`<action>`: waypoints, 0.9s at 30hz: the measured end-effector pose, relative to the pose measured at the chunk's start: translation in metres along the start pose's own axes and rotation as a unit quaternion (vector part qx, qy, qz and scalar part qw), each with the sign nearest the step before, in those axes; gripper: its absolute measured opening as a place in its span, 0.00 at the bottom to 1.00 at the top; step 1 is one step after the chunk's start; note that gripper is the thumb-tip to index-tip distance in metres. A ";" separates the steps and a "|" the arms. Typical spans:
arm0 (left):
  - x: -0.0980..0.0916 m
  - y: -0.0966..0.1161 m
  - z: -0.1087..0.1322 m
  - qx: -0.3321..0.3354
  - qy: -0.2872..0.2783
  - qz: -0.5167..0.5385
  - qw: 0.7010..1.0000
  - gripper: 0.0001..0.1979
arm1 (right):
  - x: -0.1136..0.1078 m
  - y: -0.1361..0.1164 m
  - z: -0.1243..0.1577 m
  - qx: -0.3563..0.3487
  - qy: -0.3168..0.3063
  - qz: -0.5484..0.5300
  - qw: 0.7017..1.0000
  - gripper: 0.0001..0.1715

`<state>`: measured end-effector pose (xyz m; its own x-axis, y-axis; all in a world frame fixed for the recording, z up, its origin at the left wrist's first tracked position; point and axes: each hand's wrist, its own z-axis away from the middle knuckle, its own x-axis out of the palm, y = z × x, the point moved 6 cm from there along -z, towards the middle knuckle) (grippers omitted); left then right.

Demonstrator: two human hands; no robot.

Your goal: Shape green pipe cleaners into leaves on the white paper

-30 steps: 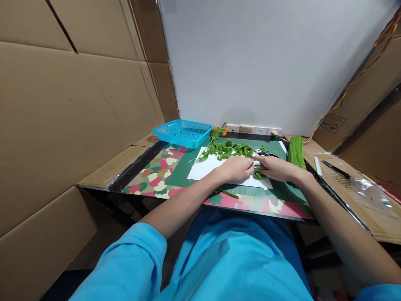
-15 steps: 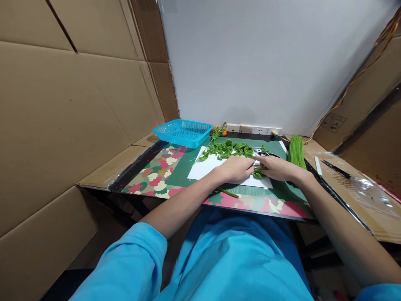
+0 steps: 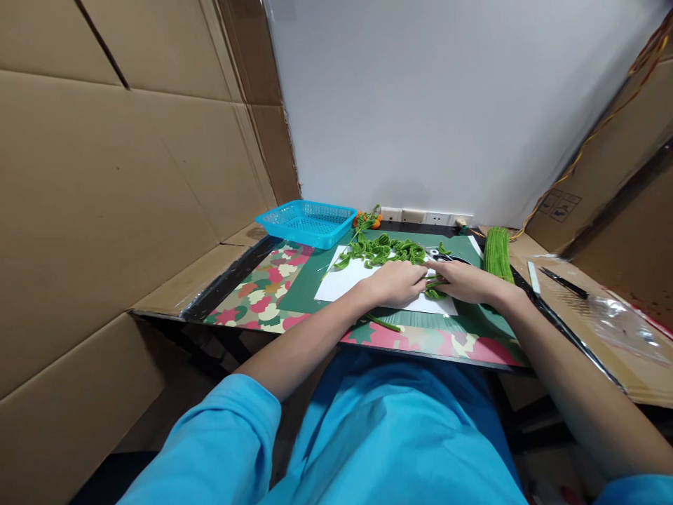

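As you lean over the table from its near side, a blue basket (image 3: 288,229) sits at the far left, its mesh inside open to view. Nearer and to the left, a patterned sheet (image 3: 257,294) in pink, cream and green shows from under a green mat (image 3: 297,291), and white paper (image 3: 339,286) lies on that mat. Just right of the basket, at the far edge, you have orange flowers (image 3: 375,222) on a green stem. Next come the fuzzy green loops (image 3: 386,247), heaped across the far part of the paper. At the near edge, a loose green stalk (image 3: 385,323) sticks out to the right from behind your left forearm. Your left hand (image 3: 398,282) rests over the paper with its fingers curled closed, its thumb side against a small green looped piece (image 3: 434,294). That piece lies between your two hands, over the right part of the paper and nearer than the heap. Your right hand (image 3: 465,282) comes in from the right, fingers bent closed on the same piece; you cover both sets of fingertips, so their exact placing cannot be told. Beyond your right wrist stands out a thick green bundle (image 3: 497,254), lying lengthwise at the mat's right edge. Farther right on cardboard are a white strip (image 3: 533,278), a slim black tool (image 3: 563,283) and, nearer, a clear plastic bag (image 3: 625,326).
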<state>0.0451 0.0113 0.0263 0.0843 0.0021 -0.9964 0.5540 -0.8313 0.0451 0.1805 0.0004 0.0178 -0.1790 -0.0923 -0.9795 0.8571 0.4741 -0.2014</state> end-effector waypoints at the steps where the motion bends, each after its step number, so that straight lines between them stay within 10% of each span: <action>1: 0.000 0.000 0.000 0.000 0.000 0.000 1.000 0.20 | 0.000 0.000 0.000 0.001 -0.001 0.000 1.000 0.16; 27: 0.000 0.000 0.000 0.007 -0.002 0.004 1.000 0.19 | -0.002 0.000 0.001 -0.010 0.016 0.003 1.000 0.22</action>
<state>0.0454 0.0115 0.0259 0.0857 -0.0077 -0.9963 0.5424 -0.8384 0.0532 0.1812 0.0000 0.0196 -0.1905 -0.0618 -0.9797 0.8482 0.4921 -0.1960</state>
